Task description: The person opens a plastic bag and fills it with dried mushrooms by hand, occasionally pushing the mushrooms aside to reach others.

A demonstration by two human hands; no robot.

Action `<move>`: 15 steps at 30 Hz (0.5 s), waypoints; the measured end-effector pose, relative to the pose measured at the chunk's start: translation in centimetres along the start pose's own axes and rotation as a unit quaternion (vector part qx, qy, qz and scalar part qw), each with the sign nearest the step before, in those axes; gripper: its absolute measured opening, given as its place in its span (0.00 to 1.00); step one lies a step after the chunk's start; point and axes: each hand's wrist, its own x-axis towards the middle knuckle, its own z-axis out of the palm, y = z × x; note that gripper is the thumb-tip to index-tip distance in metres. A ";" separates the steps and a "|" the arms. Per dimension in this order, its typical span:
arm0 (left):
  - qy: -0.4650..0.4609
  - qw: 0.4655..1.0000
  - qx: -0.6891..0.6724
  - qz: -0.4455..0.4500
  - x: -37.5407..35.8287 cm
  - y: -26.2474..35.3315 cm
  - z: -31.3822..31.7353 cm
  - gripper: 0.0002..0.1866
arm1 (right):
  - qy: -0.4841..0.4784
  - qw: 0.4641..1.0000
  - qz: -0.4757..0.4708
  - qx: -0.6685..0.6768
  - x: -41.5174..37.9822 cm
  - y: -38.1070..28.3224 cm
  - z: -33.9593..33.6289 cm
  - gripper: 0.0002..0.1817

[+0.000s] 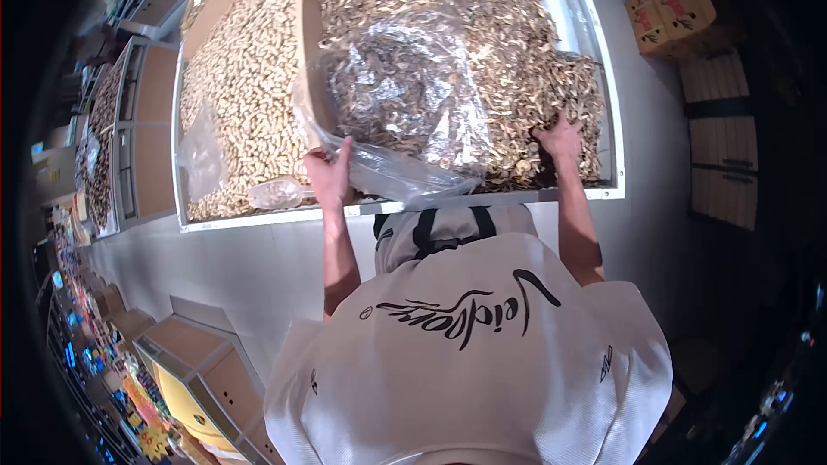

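Observation:
My left hand is closed on the edge of a large clear plastic bag, near the front of the bin. The bag lies over a heap of brown dried pieces, some of which show through it. At the right side of the heap, my right hand has its fingers spread, touching the dried pieces, with the fingertips partly among them. A clear scoop rests on the peanuts left of my left hand.
A divider separates the peanuts from the dried pieces. The bin's white rim runs around them. A plastic roll lies at the back right. Cardboard boxes and wooden cabinets stand at right.

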 end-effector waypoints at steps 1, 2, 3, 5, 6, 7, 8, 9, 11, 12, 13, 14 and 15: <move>0.004 1.000 0.021 -0.005 -0.3 0.6 -0.1 0.41 | 0.011 1.000 -0.004 0.000 -0.2 -0.2 -0.2 0.50; 0.005 0.999 0.040 -0.009 -0.3 1.4 -0.1 0.42 | 0.004 1.000 0.007 -0.002 -0.7 -0.8 -0.8 0.50; 0.001 0.998 0.063 -0.012 -0.3 2.0 -0.3 0.42 | 0.011 1.000 0.009 -0.006 -0.6 -0.9 -0.4 0.50; -0.017 0.994 0.108 -0.020 -0.5 2.7 -0.5 0.42 | 0.016 1.000 0.013 -0.021 -0.5 -1.2 0.5 0.49; -0.052 0.989 0.132 -0.042 -0.5 3.3 -0.9 0.41 | 0.014 0.999 0.013 -0.031 -0.4 -1.5 0.7 0.48; -0.088 0.982 0.154 -0.065 -0.5 3.8 -1.3 0.40 | 0.012 0.999 0.013 -0.042 -0.3 -1.5 0.7 0.47; -0.125 0.973 0.175 -0.089 -0.5 3.9 -1.5 0.39 | 0.003 0.999 0.009 -0.034 -0.1 -1.3 0.5 0.47; -0.135 0.973 0.180 -0.056 -0.5 3.5 -1.5 0.33 | -0.005 1.000 0.004 -0.025 -0.1 -1.4 -0.3 0.47; -0.160 0.971 0.171 -0.047 -0.7 3.2 -1.7 0.29 | 0.016 1.000 -0.010 -0.019 -0.6 -1.7 -1.6 0.44; -0.172 0.970 0.167 -0.041 -0.7 3.0 -1.8 0.27 | 0.021 0.999 -0.026 -0.013 0.1 -1.2 -1.3 0.42; -0.174 0.972 0.154 -0.044 -0.7 2.4 -1.8 0.25 | 0.026 0.999 -0.043 -0.007 1.3 0.0 -0.7 0.41; -0.177 0.973 0.142 -0.046 -0.5 1.6 -1.7 0.23 | 0.031 0.998 -0.058 0.000 2.4 1.2 0.0 0.39; -0.180 0.974 0.130 -0.048 -0.6 1.4 -1.8 0.22 | 0.062 0.994 -0.082 0.023 2.5 1.4 -0.2 0.35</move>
